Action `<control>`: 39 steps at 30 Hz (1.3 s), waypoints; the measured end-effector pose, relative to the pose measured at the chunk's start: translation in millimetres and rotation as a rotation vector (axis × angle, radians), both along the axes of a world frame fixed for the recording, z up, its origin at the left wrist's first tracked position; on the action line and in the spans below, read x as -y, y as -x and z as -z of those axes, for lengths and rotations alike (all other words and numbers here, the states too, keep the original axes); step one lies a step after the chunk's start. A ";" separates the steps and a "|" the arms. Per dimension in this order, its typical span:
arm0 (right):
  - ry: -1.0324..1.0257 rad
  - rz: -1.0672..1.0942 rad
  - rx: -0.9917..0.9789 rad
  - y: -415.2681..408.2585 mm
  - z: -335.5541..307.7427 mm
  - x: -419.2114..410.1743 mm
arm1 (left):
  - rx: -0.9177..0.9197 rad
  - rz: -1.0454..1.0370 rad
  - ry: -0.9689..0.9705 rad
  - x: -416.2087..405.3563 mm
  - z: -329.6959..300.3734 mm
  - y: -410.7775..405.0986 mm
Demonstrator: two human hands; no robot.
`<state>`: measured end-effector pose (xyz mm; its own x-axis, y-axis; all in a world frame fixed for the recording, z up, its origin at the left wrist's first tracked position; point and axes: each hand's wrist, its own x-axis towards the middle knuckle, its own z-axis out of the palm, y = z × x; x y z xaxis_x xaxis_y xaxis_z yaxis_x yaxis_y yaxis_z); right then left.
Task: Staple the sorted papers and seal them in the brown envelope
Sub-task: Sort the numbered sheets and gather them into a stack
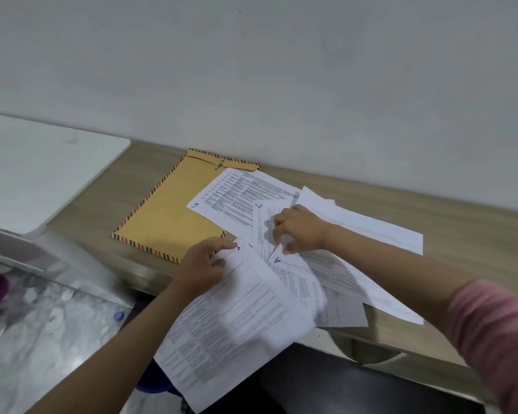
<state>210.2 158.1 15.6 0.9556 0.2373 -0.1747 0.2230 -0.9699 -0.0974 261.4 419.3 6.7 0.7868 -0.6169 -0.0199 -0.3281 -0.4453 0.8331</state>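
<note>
Left hand point(202, 265) at the near right corner of the brown envelope point(168, 216), fingers pinched on the top corner of a printed sheet point(231, 327) that hangs off the desk edge toward the person, forearm reaching in from below. Right hand point(299, 230) just right of the envelope, palm down, fingertips pressed on and partly curled into the loose overlapping papers point(326, 264), grasp on any 1 sheet impossible to tell, pink sleeve point(497, 333) pushed up. Envelope flat on the wooden desk point(449, 222), flap end toward the wall, sheet marked 6 point(237, 198) overlapping its right side
</note>
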 end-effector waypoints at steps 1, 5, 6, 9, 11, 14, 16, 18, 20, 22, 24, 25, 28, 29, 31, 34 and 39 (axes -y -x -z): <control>-0.005 0.001 0.021 1.5 1.3 1.5 | 0.021 0.015 -0.015 2.7 -1.7 1.4; -0.159 0.130 0.065 7.7 -7.6 10.4 | 0.112 0.065 -0.008 12.7 -8.0 7.1; -0.197 0.173 0.076 8.9 -13.8 13.5 | 0.103 0.067 0.006 15.4 -9.6 8.4; -0.306 0.310 0.153 15.9 -41.9 26.6 | 0.040 0.083 0.071 27.8 -19.8 12.8; -0.412 0.396 0.251 22.0 -65.3 36.7 | 0.022 0.082 0.102 38.9 -31.3 15.5; -0.525 0.478 0.412 34.5 -105.1 48.4 | 0.059 0.094 0.153 59.0 -56.3 20.3; -0.596 0.538 0.505 47.0 -131.3 53.1 | 0.119 0.119 0.211 75.2 -77.1 24.6; -0.665 0.574 0.591 60.5 -152.4 56.8 | 0.168 0.129 0.276 91.2 -99.3 30.4; -0.693 0.594 0.681 75.3 -170.2 60.9 | 0.184 0.157 0.355 106.5 -120.2 36.8; -0.720 0.627 0.773 89.7 -185.4 67.3 | 0.200 0.194 0.414 121.4 -137.7 42.6; -0.747 0.663 0.841 103.9 -198.3 73.2 | 0.236 0.208 0.453 136.3 -150.6 48.1; -0.765 0.677 0.859 110.8 -203.4 74.9 | 0.259 0.212 0.472 143.5 -155.3 51.6; -0.837 0.698 0.877 130.6 -211.0 75.9 | 0.341 0.212 0.523 163.9 -163.7 63.9; -0.869 0.700 0.876 136.8 -211.5 75.6 | 0.369 0.203 0.537 169.6 -164.8 67.4; -0.934 0.692 0.877 148.6 -210.8 74.6 | 0.396 0.188 0.561 179.4 -165.4 73.9; -0.980 0.678 0.866 161.8 -206.7 73.0 | 0.429 0.210 0.580 191.7 -165.1 82.5; -1.004 0.664 0.900 174.6 -201.2 71.6 | 0.488 0.245 0.612 205.7 -168.7 93.9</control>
<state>35.6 86.5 216.9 0.6306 -0.6088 0.4813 0.1273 -0.5307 -0.8379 167.5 213.6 175.4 0.4611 -0.5631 0.6858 -0.7453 0.1737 0.6437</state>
